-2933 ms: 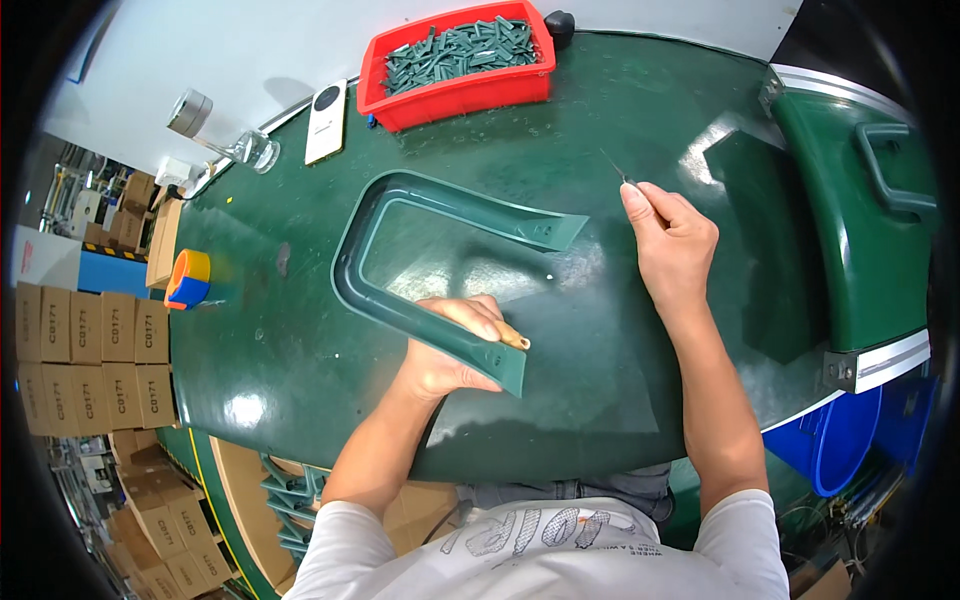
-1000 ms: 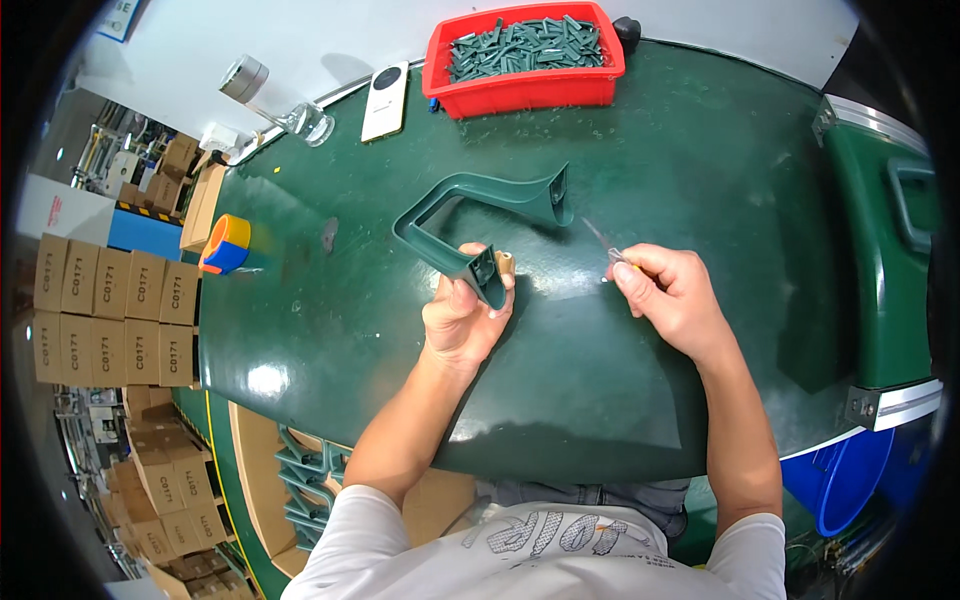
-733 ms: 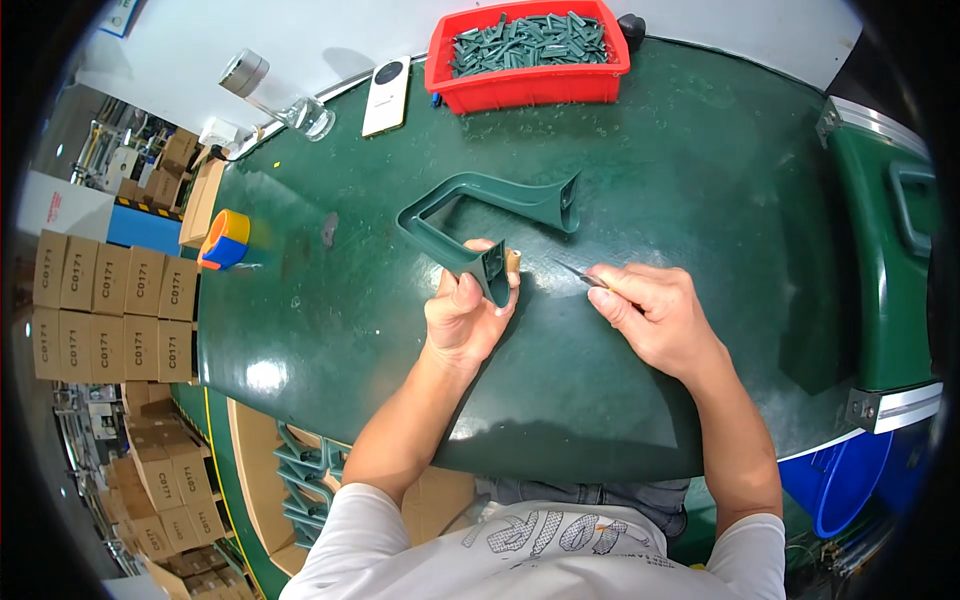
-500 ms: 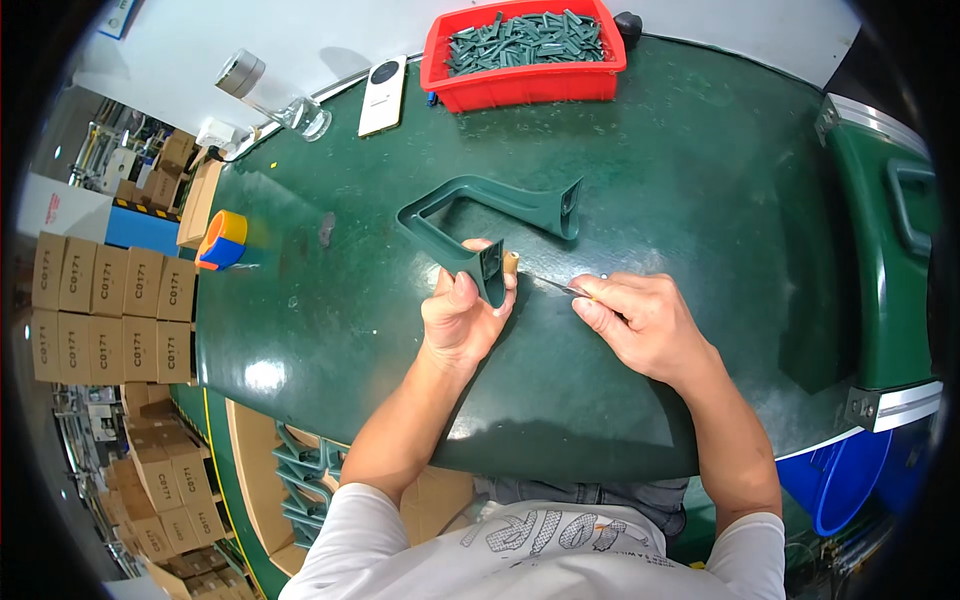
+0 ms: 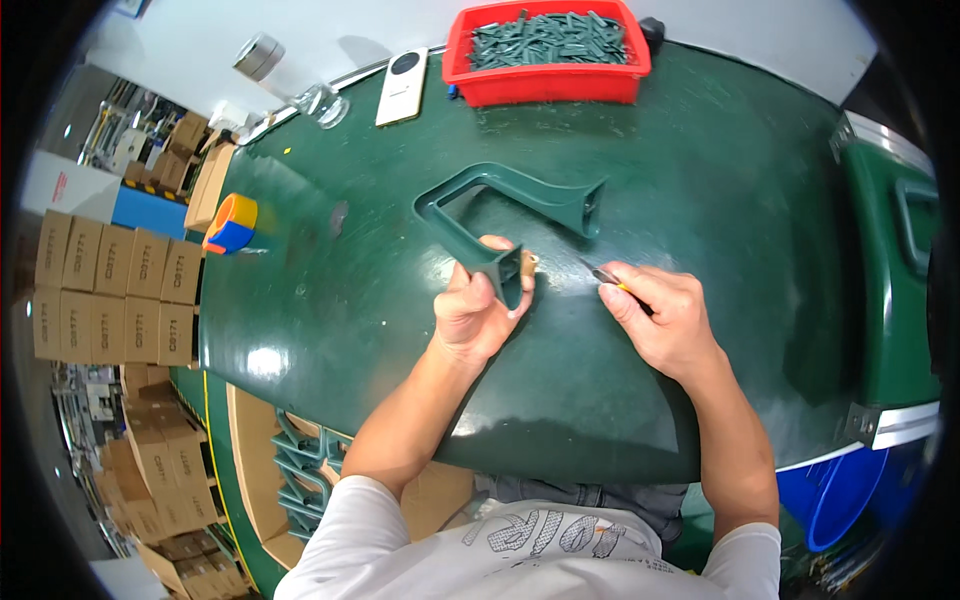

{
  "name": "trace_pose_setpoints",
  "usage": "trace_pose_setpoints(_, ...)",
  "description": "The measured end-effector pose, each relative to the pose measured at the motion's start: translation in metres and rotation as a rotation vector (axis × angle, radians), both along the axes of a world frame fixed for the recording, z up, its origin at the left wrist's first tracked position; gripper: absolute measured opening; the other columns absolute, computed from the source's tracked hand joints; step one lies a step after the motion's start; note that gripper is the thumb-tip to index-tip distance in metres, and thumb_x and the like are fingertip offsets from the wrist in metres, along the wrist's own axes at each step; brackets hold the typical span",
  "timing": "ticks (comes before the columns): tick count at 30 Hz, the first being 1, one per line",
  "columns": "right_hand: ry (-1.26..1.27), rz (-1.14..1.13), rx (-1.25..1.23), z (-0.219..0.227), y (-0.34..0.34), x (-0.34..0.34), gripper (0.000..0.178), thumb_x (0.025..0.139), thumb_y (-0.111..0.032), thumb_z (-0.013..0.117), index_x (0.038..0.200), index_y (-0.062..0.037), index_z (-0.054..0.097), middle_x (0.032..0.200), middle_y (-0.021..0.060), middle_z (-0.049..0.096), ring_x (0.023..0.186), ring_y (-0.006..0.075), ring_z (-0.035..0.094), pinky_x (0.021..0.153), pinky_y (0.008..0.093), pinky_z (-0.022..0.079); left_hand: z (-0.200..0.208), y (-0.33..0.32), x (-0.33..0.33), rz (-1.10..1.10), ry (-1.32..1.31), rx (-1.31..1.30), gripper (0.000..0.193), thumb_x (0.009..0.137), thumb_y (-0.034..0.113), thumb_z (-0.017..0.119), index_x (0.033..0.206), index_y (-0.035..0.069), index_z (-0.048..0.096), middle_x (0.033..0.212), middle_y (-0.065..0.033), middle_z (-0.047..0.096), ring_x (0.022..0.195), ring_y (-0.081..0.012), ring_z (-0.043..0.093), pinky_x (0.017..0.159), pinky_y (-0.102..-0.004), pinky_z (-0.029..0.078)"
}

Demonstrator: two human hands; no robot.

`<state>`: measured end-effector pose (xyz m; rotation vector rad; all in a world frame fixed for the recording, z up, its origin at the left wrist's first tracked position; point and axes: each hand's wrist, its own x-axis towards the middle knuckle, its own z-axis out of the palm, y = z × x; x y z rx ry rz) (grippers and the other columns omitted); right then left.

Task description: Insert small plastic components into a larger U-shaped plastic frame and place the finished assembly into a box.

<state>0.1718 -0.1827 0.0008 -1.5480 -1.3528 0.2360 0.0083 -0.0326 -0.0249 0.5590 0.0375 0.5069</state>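
A dark green V-shaped plastic bracket (image 5: 548, 200) with flared, hollow ends is held above the table. My left hand (image 5: 470, 318) is closed around its nearer end, with the other arm of the bracket reaching away to the far right. One left finger wears a tan finger cot (image 5: 530, 263). To the right, my right hand (image 5: 662, 318) pinches a small knife (image 5: 604, 276), its thin blade pointing left at the bracket's near end. Blade and bracket are apart. Part of the knife's handle is hidden inside my fingers.
A red bin (image 5: 550, 88) of small green pieces stands at the back of the green table (image 5: 330, 330). Further left are a phone (image 5: 402, 88), a glass bottle (image 5: 322, 104) and tape rolls (image 5: 232, 222). A green case (image 5: 885, 290) sits at right; an open carton (image 5: 255, 470) holds more brackets.
My right hand has drawn the knife to the right, widening the gap to the bracket. My left hand keeps its grip on the bracket. The whole view has shifted slightly.
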Motion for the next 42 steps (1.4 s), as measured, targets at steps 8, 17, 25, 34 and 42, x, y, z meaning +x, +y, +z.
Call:
trace_pose_setpoints(8,0.255,-0.165,-0.157,-0.002,-0.005,-0.005,0.024,0.09,-0.012,0.058,0.107,0.0029,0.064,0.063,-0.0004,0.053,0.054,0.0053,0.046,0.049,0.0201,0.037,0.041,-0.009,-0.006,0.355,0.511,0.515,0.036,0.077,0.009,0.072,0.104,0.001,0.051,0.076,-0.0084,0.06,0.061,-0.0153,0.062,0.058,-0.0269,0.051)
trace_pose_setpoints(17,0.264,-0.184,-0.169,-0.025,-0.005,0.006,0.031,0.094,-0.023,0.055,0.117,-0.0021,0.06,0.064,-0.0038,0.045,0.054,0.0019,0.038,0.047,0.017,0.03,0.046,-0.063,-0.195,1.19,1.176,0.857,0.027,0.075,0.012,0.073,0.095,-0.001,0.06,0.075,-0.0072,0.065,0.066,-0.0114,0.06,0.06,-0.0267,0.05)
trace_pose_setpoints(25,0.161,-0.151,-0.201,-0.034,-0.003,0.012,0.036,0.094,-0.026,0.056,0.119,-0.0009,0.059,0.062,-0.0031,0.046,0.053,0.0023,0.038,0.046,0.0178,0.03,0.057,-0.122,-0.375,1.005,2.074,-0.068,0.025,0.069,0.02,0.069,0.063,-0.002,0.058,0.054,-0.0105,0.056,0.038,-0.0175,0.051,0.036,-0.0323,0.04)
trace_pose_setpoints(34,0.064,-0.086,-0.239,-0.036,-0.002,0.011,0.035,0.094,-0.025,0.056,0.117,0.0016,0.06,0.061,-0.003,0.045,0.051,0.0024,0.039,0.045,0.0184,0.031,0.003,-0.179,-0.399,0.077,2.535,0.099,0.027,0.064,0.019,0.064,0.08,-0.002,0.068,0.077,-0.0191,0.067,0.069,-0.0278,0.067,0.067,-0.0352,0.053)
trace_pose_setpoints(42,-0.036,-0.019,-0.242,-0.042,-0.002,0.013,0.033,0.094,-0.021,0.056,0.113,0.0054,0.06,0.062,-0.0029,0.043,0.053,0.0038,0.035,0.046,0.0205,0.027,-0.032,-0.233,-0.477,-0.372,2.648,1.022,0.018,0.077,0.009,0.058,0.093,0.009,0.066,0.09,-0.0142,0.063,0.085,-0.0303,0.064,0.072,-0.0392,0.052)
